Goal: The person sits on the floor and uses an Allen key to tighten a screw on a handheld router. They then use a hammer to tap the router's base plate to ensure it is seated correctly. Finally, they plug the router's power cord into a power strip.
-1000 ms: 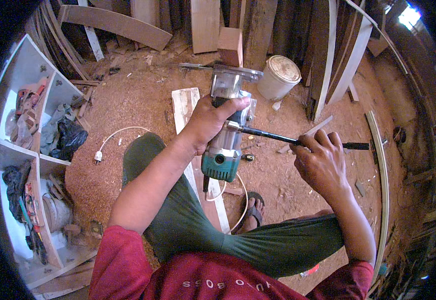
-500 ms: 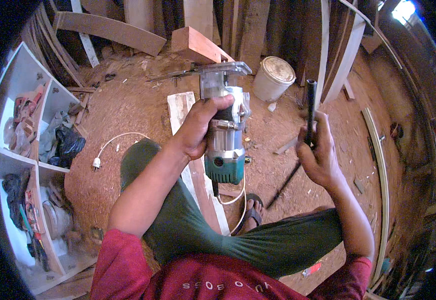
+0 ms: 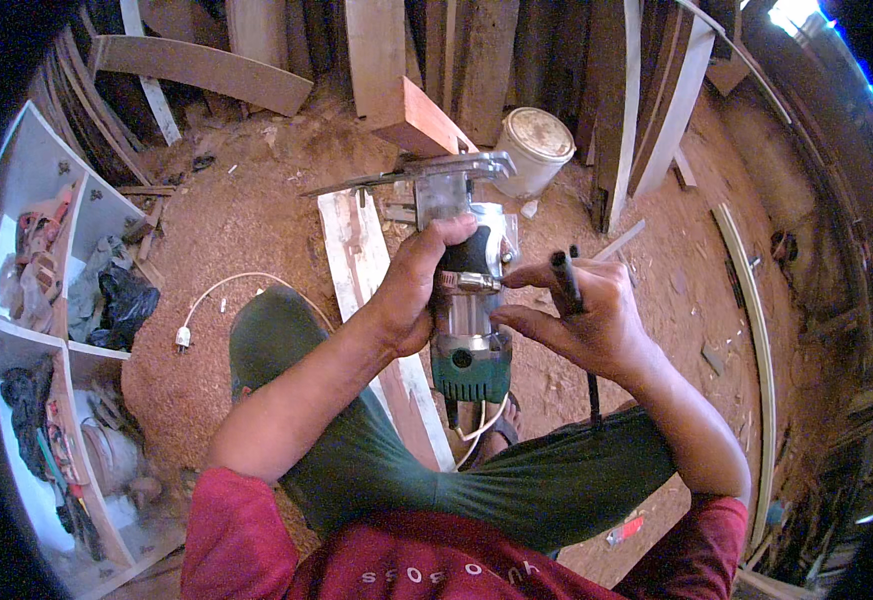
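The teal-and-silver cylindrical power tool (image 3: 470, 318), ringed by a narrow steel clamp (image 3: 471, 283), sits grasped in my left hand (image 3: 408, 292). Right of it, my right hand (image 3: 598, 318) holds a slim black rod (image 3: 564, 282), thumb and forefinger at the clamp, contact unclear. I judge this clamp-adjusting; next calls for a fine pinch.

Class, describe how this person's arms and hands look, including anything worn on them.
Short, loose, plain red sleeves leave the forearms bare. The left hand and the right hand wear no gloves, and no watch or wristband shows on either side. Part of the left hand is hidden, so rings there cannot be ruled out.
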Available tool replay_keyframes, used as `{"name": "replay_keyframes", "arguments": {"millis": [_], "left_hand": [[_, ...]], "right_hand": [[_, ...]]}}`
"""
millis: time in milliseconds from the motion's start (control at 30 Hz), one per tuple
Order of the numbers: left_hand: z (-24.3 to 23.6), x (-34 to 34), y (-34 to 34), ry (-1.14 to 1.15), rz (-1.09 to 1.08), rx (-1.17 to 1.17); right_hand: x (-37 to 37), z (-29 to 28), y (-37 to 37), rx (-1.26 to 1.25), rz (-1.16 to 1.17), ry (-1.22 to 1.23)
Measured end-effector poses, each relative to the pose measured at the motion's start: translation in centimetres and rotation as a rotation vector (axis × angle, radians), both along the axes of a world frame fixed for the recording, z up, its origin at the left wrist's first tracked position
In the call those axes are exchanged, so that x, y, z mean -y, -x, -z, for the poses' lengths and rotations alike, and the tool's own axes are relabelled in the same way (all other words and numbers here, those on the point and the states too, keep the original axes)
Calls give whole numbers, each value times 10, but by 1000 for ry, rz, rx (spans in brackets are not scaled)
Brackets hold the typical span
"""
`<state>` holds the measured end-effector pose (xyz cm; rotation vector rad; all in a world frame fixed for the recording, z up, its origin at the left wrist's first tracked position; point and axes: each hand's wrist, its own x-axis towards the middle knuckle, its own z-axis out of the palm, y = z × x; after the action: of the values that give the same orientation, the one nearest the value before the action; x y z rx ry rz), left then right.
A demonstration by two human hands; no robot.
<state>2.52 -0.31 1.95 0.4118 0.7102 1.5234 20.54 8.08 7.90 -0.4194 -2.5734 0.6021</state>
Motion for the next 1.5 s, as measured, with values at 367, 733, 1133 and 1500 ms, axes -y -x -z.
{"name": "replay_keyframes", "arguments": {"millis": [367,733,1133,1500], "left_hand": [[6,-3,11,-4,-102,-77],[3,-5,6,53,-103,-27],[9,-3,7,80,-104,-168],[8,-1,8,37,-53,-181]], "right_hand": [[14,-8,16,93,112,117],[13,0,16,20,69,-78],[13,-4,20,64,132,243],[-3,7,5,145,-9,-219]]}}
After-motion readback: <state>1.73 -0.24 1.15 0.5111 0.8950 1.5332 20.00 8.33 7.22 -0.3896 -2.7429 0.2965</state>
